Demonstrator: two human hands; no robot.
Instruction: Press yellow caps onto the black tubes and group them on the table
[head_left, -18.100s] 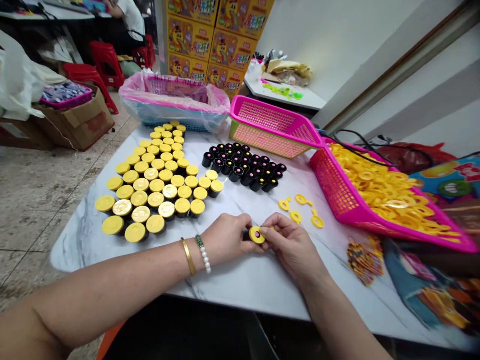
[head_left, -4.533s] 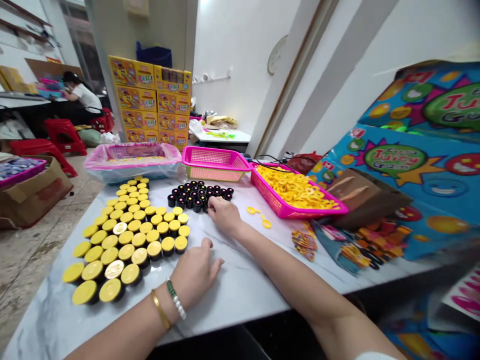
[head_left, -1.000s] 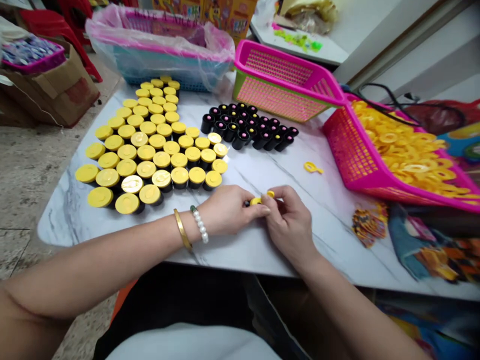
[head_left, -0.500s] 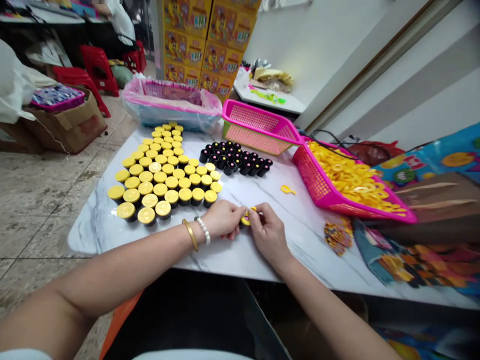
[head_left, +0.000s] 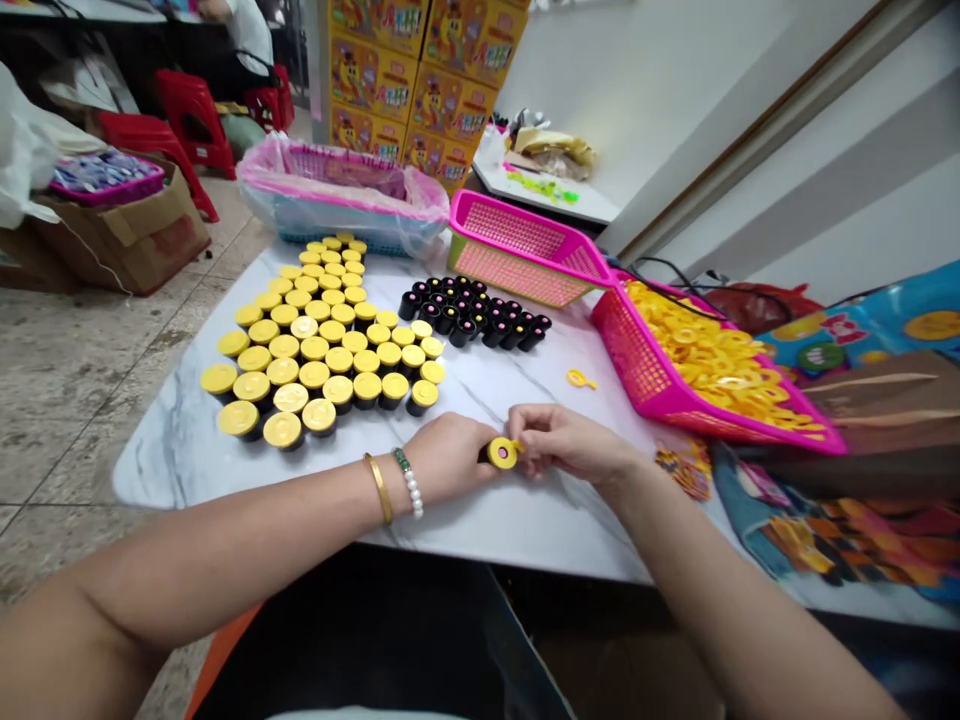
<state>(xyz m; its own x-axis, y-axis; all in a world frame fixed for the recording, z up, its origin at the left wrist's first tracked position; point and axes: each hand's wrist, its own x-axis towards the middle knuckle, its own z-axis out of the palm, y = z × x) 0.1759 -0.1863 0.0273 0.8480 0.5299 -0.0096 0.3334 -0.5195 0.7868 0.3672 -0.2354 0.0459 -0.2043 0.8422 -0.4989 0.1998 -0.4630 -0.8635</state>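
Note:
My left hand [head_left: 448, 460] is closed around a small black cup [head_left: 484, 455] low over the front of the table, mostly hidden by the fingers. On its top lies a yellow ring with a tab [head_left: 512, 460], and a pink dot shows through the hole. My right hand [head_left: 561, 440] pinches at the ring's tab from the right side. Behind the hands stand several black cups with pink or yellow dots [head_left: 465, 325]. To the left are rows of black cups with yellow lids [head_left: 320, 415]. A loose yellow ring with a tab [head_left: 576, 378] lies on the marbled tabletop [head_left: 525, 385].
A pink basket [head_left: 634, 375] full of yellow rings stands at right, beside colourful packets [head_left: 682, 468]. Behind are another pink basket [head_left: 525, 275] and a plastic-lined basket [head_left: 337, 215]. Yellow cartons [head_left: 375, 80], red stools [head_left: 191, 115] and a seated person [head_left: 251, 40] are farther back.
My right hand has turned and shifted right, from over the ring to its tab. The ring's face now shows more fully. The view has moved slightly.

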